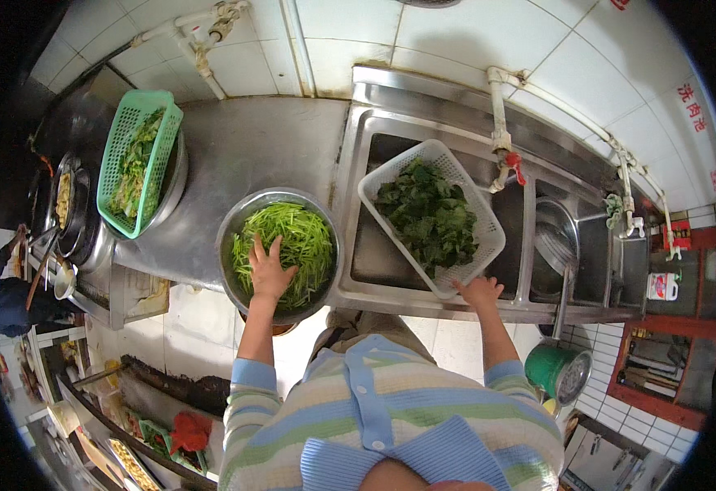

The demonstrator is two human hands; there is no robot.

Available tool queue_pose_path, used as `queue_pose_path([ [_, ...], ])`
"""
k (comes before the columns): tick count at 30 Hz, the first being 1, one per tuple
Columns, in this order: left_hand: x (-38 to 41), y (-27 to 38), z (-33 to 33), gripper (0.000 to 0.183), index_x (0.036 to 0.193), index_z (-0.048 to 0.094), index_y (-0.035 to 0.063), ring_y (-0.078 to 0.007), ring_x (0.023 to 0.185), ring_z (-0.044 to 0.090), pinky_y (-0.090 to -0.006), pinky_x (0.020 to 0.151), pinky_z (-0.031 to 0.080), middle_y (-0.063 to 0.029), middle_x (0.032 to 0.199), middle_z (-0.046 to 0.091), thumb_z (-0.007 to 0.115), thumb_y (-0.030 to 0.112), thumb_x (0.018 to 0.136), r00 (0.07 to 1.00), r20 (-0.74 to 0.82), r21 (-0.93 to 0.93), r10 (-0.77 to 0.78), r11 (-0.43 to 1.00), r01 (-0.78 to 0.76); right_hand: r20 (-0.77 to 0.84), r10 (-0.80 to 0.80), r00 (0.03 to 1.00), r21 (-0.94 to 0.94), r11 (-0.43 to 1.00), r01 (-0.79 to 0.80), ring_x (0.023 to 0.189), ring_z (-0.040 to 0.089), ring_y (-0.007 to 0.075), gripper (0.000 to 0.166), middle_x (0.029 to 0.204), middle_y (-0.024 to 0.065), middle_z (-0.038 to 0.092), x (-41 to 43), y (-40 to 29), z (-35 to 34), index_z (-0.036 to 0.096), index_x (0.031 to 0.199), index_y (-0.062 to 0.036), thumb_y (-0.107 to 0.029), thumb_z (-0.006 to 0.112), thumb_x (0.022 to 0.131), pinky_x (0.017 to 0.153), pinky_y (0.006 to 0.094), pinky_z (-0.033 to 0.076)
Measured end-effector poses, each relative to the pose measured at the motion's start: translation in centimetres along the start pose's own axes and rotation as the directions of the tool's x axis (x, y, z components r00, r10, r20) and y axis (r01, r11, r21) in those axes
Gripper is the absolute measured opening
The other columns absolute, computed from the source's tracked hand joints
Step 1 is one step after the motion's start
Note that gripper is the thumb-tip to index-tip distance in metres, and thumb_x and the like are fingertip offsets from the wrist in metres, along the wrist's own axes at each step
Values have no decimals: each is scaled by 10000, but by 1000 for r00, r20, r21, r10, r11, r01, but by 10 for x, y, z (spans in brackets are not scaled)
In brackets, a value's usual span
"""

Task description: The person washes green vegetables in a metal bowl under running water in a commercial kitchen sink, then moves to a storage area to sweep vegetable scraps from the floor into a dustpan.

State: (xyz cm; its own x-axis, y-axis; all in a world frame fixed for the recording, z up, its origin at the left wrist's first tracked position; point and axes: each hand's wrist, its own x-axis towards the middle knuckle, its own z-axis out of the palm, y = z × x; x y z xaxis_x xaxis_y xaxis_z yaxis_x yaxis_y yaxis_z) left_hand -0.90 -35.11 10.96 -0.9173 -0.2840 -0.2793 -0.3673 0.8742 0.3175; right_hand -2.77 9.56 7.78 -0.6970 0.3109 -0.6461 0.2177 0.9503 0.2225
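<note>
My left hand rests with fingers spread on cut green stalks that fill a round steel basin. The basin stands at the counter's front edge, left of the sink. At the near corner of a white perforated plastic basket, my right hand has its fingers apart, and its thumb appears to touch the rim. Dark green leaves lie inside this basket, which sits tilted over the left sink bowl.
A green plastic basket of leafy greens leans in a metal bowl on the steel counter. A red-handled tap overhangs the sink. Right of it lies a long-handled strainer. Another person works at the far-left stove.
</note>
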Motion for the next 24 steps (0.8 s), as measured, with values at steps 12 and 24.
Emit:
queue_pose_path([
  [12,5,7,-2,1135,1410,-60,392,-421,1341,106,-577,1007,284,-115,1496,-37,739,548,619,965,227,305,-133,951,59,-564,-823,71,-164,196,967,1275,286,359,640,1325,156,389,-75,-235,-91,416,1297,-88,-338,653,757,1012,454,303],
  [24,19,-8,9,970,1362,255,257,-425,1196,342,-464,934,400,-182,1350,283,794,190,559,961,70,-61,-266,961,271,-129,-936,326,-266,350,898,1305,213,373,900,1425,199,137,-51,-352,-56,265,1361,-93,-166,765,616,1019,406,320],
])
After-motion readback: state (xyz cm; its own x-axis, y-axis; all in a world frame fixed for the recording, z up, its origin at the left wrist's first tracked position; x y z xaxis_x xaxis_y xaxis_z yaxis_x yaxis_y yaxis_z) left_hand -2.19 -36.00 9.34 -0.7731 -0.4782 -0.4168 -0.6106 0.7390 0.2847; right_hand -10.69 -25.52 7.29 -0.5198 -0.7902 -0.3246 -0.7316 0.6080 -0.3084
